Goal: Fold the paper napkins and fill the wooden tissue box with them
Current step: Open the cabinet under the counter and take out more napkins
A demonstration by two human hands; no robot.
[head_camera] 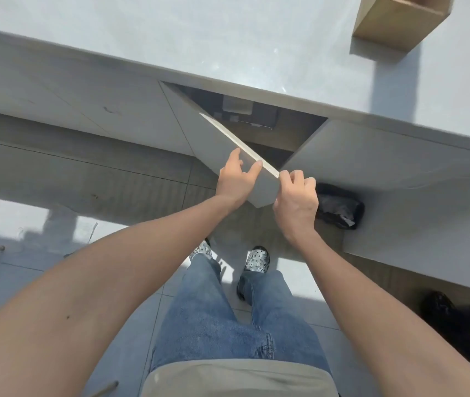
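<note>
I see both hands on the cabinet door [222, 156]: left hand [235, 179] spread flat, right hand [295, 196] curled on its edge; wooden tissue box [394, 21] sits well apart on the counter [228, 38].

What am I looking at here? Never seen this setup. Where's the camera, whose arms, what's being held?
One picture, taken by a wide-angle camera worn on a person's head, looking down. There is no robot: the two bare arms are the wearer's own, with jeans and perforated shoes below. They stand at a pale counter. Both hands are on a cabinet door under it, swung partly open: the left hand lies against its face with the fingers at its top edge, the right hand grips the edge near the corner. Inside the cabinet something dark shows, too dim to identify. On the counter, top right, stands the wooden tissue box, partly cut off. No napkins are visible. A black bag lies on the floor.
</note>
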